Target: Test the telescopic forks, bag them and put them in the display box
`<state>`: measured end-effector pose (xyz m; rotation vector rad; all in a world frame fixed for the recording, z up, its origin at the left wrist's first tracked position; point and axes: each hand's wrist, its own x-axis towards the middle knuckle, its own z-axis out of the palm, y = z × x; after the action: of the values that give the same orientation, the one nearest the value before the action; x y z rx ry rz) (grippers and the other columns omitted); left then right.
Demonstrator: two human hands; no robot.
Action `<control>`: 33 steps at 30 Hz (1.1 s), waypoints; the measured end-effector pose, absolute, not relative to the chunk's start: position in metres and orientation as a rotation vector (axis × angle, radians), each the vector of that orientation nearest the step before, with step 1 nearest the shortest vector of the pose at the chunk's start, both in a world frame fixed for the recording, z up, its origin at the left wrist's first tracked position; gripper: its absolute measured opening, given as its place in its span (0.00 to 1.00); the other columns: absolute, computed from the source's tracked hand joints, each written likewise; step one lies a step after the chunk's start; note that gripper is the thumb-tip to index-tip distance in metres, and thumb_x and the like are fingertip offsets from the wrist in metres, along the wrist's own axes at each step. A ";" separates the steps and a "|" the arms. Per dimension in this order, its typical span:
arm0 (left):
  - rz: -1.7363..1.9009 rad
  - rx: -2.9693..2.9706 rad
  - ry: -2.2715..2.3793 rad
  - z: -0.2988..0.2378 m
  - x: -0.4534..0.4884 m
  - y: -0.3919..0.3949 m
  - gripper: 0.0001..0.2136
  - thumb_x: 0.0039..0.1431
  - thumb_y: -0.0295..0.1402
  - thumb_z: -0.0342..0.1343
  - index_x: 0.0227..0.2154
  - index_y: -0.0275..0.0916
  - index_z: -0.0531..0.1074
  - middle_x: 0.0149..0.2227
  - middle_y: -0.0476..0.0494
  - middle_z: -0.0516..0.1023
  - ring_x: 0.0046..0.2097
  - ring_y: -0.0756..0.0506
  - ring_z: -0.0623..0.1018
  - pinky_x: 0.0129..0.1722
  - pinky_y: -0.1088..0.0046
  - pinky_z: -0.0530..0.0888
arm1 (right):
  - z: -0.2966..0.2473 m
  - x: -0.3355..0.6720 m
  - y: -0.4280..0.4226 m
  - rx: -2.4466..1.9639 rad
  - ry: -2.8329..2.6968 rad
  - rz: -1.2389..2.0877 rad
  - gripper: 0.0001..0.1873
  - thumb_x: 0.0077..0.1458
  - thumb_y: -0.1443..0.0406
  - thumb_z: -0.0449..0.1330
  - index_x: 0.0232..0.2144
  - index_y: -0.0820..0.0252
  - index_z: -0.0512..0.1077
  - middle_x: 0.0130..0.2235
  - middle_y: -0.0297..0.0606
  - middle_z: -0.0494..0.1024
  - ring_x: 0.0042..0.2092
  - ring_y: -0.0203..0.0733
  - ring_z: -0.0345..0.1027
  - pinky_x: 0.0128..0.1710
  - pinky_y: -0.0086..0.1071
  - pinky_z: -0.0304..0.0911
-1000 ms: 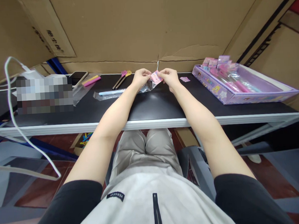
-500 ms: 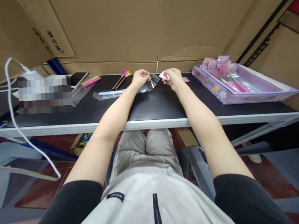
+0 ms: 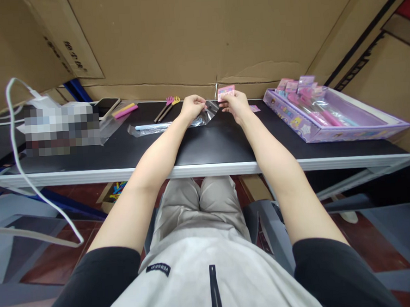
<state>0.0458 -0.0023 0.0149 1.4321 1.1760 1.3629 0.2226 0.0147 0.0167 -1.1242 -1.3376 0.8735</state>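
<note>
My left hand [image 3: 192, 109] pinches the end of a clear plastic bag [image 3: 210, 110] near the back of the black table. Inside the bag lies a light blue stick [image 3: 151, 127], its far end hidden by my left wrist. My right hand [image 3: 237, 106] grips a small pink printed card [image 3: 226, 93] between thumb and fingers, its printed side showing, just right of the bag's mouth. On the table behind my right wrist is another small pink-purple card [image 3: 254, 108]. Left of my left hand rest two dark-handled claw-ended sticks, one pink [image 3: 169, 101] and one yellow [image 3: 176, 101].
A purple display box [image 3: 356, 134] with packaged pink and blue items stands at the right. To the left are a phone [image 3: 107, 106], pink and yellow sticks [image 3: 126, 111] on clear wrappers, a blurred-out bundle and a white cable [image 3: 13, 133]. Cardboard [image 3: 218, 37] walls the back.
My right hand has turned the pink card upright, so its printed face now shows instead of its pale side. The left hand and the bag stay nearly where they were.
</note>
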 end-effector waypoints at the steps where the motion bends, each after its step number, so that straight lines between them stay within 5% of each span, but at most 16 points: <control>1: 1.363 1.427 1.185 0.015 0.046 -0.003 0.14 0.52 0.12 0.59 0.25 0.40 0.70 0.24 0.51 0.75 0.37 0.45 0.82 0.55 0.64 0.79 | 0.016 0.222 0.014 -1.131 -1.331 0.881 0.19 0.55 0.63 0.74 0.33 0.53 0.65 0.31 0.33 0.74 0.35 0.40 0.77 0.35 0.33 0.76; 18: 1.362 1.444 1.206 0.015 0.047 -0.001 0.13 0.52 0.13 0.59 0.27 0.39 0.71 0.25 0.49 0.78 0.40 0.43 0.84 0.57 0.62 0.79 | 0.020 0.218 -0.002 -1.145 -1.493 0.734 0.21 0.50 0.66 0.77 0.27 0.55 0.65 0.28 0.31 0.69 0.38 0.42 0.74 0.40 0.36 0.77; 33: 1.384 1.494 1.174 0.011 0.046 0.004 0.14 0.53 0.12 0.56 0.26 0.39 0.71 0.23 0.53 0.75 0.31 0.48 0.79 0.49 0.67 0.80 | 0.021 0.208 -0.014 -1.253 -1.478 0.886 0.20 0.54 0.74 0.75 0.33 0.55 0.68 0.28 0.31 0.77 0.34 0.40 0.78 0.37 0.32 0.77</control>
<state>0.0460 0.0043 0.0113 1.4941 1.1742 1.3837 0.2080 -0.0142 0.0214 -1.2534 -1.4784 0.8863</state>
